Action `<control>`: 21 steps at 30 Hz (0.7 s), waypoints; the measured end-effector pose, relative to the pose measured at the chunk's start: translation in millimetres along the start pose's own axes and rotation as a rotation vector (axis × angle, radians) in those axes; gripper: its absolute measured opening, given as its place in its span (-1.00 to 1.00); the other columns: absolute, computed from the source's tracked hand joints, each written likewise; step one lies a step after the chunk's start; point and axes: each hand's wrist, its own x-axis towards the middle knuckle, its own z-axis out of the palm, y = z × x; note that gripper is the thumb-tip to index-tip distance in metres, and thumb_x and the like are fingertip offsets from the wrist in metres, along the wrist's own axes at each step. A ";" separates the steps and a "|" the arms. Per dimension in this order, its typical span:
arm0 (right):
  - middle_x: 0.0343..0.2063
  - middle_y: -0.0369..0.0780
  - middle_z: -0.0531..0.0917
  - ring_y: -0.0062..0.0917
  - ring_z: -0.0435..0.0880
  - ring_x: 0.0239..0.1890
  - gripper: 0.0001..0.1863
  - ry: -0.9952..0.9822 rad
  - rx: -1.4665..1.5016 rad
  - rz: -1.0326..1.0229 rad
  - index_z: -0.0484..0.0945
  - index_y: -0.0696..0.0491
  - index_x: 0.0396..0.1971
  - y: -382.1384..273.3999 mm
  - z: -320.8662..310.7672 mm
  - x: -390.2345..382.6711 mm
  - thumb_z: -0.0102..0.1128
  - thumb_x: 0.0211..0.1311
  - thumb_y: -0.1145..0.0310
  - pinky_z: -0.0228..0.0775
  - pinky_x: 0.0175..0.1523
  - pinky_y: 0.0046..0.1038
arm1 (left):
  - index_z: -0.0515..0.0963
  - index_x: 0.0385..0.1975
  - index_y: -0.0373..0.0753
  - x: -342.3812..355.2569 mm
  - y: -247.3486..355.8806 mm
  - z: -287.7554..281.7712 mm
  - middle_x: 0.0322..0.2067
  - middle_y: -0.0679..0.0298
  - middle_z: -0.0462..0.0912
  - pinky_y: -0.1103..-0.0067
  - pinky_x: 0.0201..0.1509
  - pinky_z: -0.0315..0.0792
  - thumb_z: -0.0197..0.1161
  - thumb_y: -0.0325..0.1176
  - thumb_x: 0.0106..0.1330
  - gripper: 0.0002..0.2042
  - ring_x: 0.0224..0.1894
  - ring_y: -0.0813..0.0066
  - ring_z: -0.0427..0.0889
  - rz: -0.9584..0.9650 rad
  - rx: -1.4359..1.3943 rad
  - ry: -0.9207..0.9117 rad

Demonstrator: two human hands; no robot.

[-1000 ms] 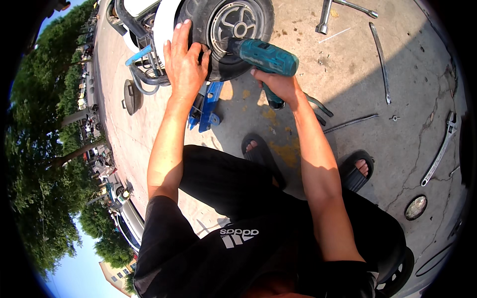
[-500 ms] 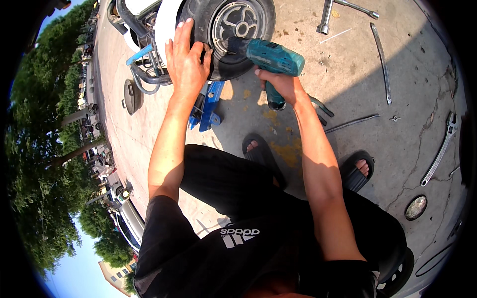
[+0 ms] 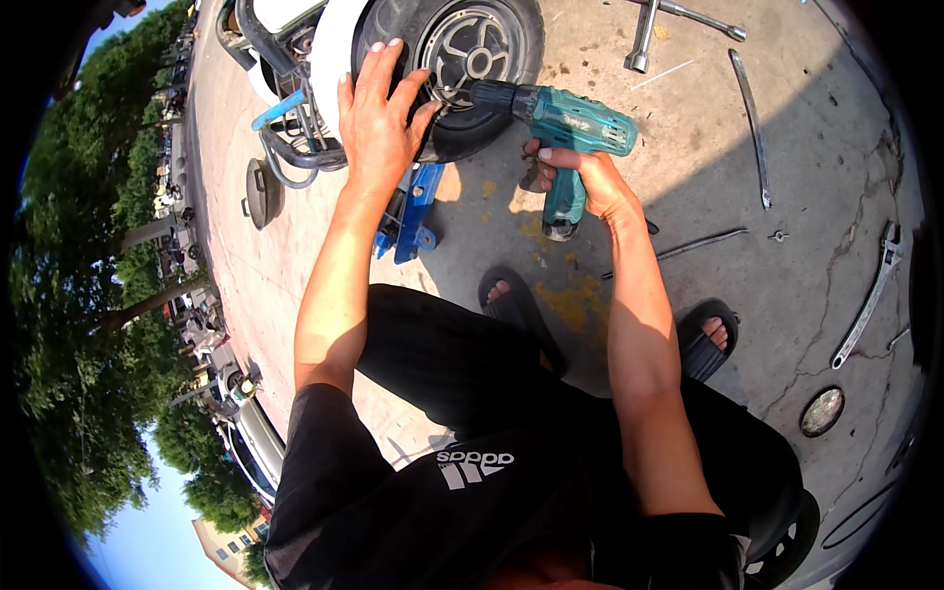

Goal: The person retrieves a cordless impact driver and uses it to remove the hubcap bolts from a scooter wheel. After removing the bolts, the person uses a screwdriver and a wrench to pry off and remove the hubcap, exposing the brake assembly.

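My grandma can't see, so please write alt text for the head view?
A person's right hand grips a teal cordless drill beside a wheel; the left hand lies spread at its black tyre. An adjustable wrench and other metal tools lie on concrete.

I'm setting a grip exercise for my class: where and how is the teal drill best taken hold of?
Probably by its handle, coming from the person's right, as the right hand holds it. The handle juts from the drill body toward the person, easy to wrap, while the chuck points left, toward the wheel, making that a poor side.
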 end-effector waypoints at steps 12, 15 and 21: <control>-0.61 -0.29 0.53 -0.52 0.52 -0.59 -0.71 0.114 -0.095 -0.100 0.62 0.22 -0.19 -64.9 -83.3 -59.1 0.36 0.10 0.40 0.43 -0.35 -0.38 | 0.71 -0.39 -0.21 35.3 41.9 5.6 -0.30 0.30 0.76 0.41 -0.09 0.60 0.48 -0.41 0.11 -0.89 -0.34 0.32 0.74 0.103 -0.415 -0.002; -0.60 -0.31 0.51 -0.53 0.54 -0.53 -0.69 0.317 -0.011 -0.225 0.59 0.20 -0.13 -84.2 -124.6 -82.2 0.31 0.18 0.36 0.47 -0.26 -0.35 | 0.76 -0.35 -0.15 19.3 103.9 49.5 -0.50 0.16 0.72 0.38 -0.34 0.57 0.49 -0.24 0.14 -0.83 -0.44 0.17 0.72 -0.073 -0.640 -0.520; -0.55 -0.32 0.49 -0.50 0.56 -0.46 -0.69 0.407 0.113 -0.371 0.53 0.15 -0.05 -81.9 -162.4 -107.8 0.22 0.28 0.32 0.46 -0.18 -0.32 | 0.76 -0.20 -0.23 -7.2 171.2 233.7 -0.38 0.18 0.79 0.47 -0.27 0.57 0.39 -0.40 0.25 -0.84 -0.45 0.39 0.74 -0.588 -1.018 -0.663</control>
